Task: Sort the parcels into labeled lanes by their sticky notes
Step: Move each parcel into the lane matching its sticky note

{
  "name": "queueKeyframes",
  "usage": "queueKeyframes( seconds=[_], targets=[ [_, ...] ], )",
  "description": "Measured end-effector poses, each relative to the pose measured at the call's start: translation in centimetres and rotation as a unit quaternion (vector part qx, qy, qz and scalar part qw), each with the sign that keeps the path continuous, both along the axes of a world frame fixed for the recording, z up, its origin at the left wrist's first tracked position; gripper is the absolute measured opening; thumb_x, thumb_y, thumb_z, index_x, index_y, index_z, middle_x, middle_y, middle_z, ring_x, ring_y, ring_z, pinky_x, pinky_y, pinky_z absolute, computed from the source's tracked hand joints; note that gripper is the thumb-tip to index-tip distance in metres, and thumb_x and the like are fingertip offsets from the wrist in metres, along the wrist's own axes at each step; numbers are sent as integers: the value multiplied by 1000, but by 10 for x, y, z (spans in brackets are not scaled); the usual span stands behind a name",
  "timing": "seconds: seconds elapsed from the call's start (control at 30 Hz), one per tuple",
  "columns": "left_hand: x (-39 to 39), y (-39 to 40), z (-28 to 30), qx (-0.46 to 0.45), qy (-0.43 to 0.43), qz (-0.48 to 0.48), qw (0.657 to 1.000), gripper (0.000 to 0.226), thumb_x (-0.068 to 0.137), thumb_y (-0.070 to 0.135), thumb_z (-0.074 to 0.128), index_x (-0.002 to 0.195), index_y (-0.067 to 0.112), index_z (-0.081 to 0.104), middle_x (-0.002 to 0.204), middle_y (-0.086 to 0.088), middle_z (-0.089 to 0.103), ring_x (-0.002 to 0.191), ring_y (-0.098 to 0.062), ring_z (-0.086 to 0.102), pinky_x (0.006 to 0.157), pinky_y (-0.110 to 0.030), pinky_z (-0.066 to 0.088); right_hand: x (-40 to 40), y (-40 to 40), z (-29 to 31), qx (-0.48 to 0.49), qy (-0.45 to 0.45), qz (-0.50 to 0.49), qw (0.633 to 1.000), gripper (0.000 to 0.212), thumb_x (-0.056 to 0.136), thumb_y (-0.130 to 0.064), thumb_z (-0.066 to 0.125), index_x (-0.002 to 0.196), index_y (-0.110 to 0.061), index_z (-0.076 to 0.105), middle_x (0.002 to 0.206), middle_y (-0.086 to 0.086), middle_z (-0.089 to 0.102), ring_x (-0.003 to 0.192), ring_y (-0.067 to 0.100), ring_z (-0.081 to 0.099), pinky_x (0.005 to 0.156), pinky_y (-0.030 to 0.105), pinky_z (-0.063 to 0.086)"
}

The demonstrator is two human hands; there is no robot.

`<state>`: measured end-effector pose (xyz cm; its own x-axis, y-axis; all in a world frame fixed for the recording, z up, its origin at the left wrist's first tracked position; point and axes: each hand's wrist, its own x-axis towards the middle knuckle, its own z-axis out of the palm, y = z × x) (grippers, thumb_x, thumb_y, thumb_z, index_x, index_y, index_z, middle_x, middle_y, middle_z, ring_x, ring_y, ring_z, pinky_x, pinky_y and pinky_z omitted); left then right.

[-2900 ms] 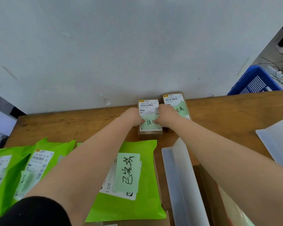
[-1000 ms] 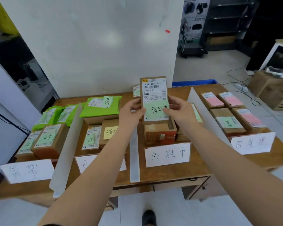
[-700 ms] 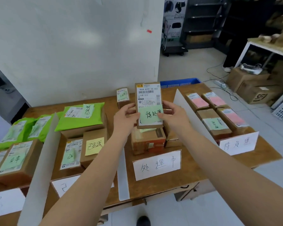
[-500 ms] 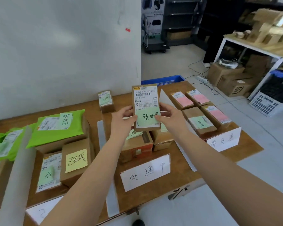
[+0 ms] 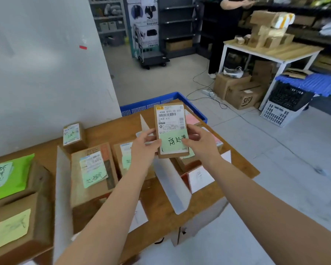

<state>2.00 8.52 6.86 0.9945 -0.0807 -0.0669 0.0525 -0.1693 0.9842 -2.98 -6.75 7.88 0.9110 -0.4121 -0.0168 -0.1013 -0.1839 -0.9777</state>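
Parcel, one, gripped by two hands: left, right, above table.

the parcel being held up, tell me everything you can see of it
The parcel is a small flat brown cardboard box, held upright and facing the camera above the table. A white shipping label with barcodes covers most of its face; a light green sticky note with black handwriting sits on the lower part. The left hand and right hand pinch its lower sides.
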Motion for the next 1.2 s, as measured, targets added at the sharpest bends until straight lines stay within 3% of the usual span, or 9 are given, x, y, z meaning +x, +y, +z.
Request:
queueKeyframes(
  seconds=[0.2, 0.33, 0.5, 0.7, 0.8, 0.9, 1.0, 1.1, 1.2],
  targets=[
    [-21, -80, 2, -1, -15, 28, 999, 38, 86, 11, 61, 122, 20, 54, 99, 9, 61, 92, -9, 61, 70, -25, 57, -2, -87, -1, 0, 13, 40, 999, 48, 82, -10, 67, 125, -28, 56, 111, -8, 65, 89, 10, 61, 54, 17, 53],
    [-25, -119, -2, -21, 16, 50, 998, 33, 86, 6, 61, 112, 25, 54, 93, 10, 61, 90, -10, 61, 61, -20, 56, 1, -126, -12, 14, 13, 63, 998, 46, 81, -5, 66, 121, -28, 59, 110, -6, 66, 91, 9, 62, 55, 13, 52],
    [-6, -151, -8, 15, 50, 52, 997, 36, 85, 7, 60, 118, 22, 56, 105, 4, 64, 95, -14, 59, 75, -33, 58, 19, -159, -25, 39, 36, 68, 996, 50, 81, -3, 66, 126, -22, 56, 105, -8, 64, 85, 1, 60, 53, 9, 51],
    [45, -172, -17, -1, 56, 52, 997, 35, 86, 5, 59, 118, 20, 55, 101, 2, 64, 92, -15, 62, 64, -27, 56, 72, -182, -30, 33, 49, 60, 996, 50, 81, -2, 64, 128, -15, 55, 114, 3, 66, 105, 16, 62, 86, 39, 55],
    [77, -180, -21, -12, 73, 51, 996, 36, 86, 7, 59, 119, 22, 55, 103, -1, 63, 94, -18, 62, 72, -40, 58, 103, -188, -29, 8, 47, 64, 997, 49, 82, -2, 63, 128, -13, 54, 114, 2, 65, 100, 12, 61, 71, 23, 57],
    [108, -186, -25, 3, 57, 44, 997, 38, 86, 11, 60, 123, 21, 53, 103, 1, 62, 91, -14, 61, 74, -36, 58, 135, -194, -28, 0, 53, 62, 997, 47, 82, -1, 63, 126, -15, 55, 109, 1, 64, 92, 9, 59, 57, 14, 52],
    [137, -188, -28, 5, 57, 45, 997, 38, 87, 11, 60, 123, 21, 53, 95, 6, 60, 83, -8, 58, 64, -25, 55, 165, -197, -30, -7, 63, 70, 995, 47, 83, -3, 63, 128, -16, 53, 110, 1, 63, 94, 10, 59, 57, 13, 51],
    [165, -188, -33, 22, 66, 57, 996, 37, 87, 14, 61, 122, 21, 53, 98, 5, 60, 80, -6, 57, 64, -27, 56, 195, -197, -36, -15, 73, 83, 994, 48, 83, -5, 64, 128, -18, 53, 114, 0, 62, 95, 8, 58, 55, 11, 52],
    [191, -189, -40, 21, 77, 82, 993, 35, 87, 14, 61, 119, 22, 54, 105, 3, 63, 89, -10, 60, 66, -28, 57, 229, -196, -44, -28, 77, 98, 992, 50, 83, -5, 64, 130, -16, 52, 119, 0, 62, 99, 9, 56, 68, 18, 53]
  ],
)
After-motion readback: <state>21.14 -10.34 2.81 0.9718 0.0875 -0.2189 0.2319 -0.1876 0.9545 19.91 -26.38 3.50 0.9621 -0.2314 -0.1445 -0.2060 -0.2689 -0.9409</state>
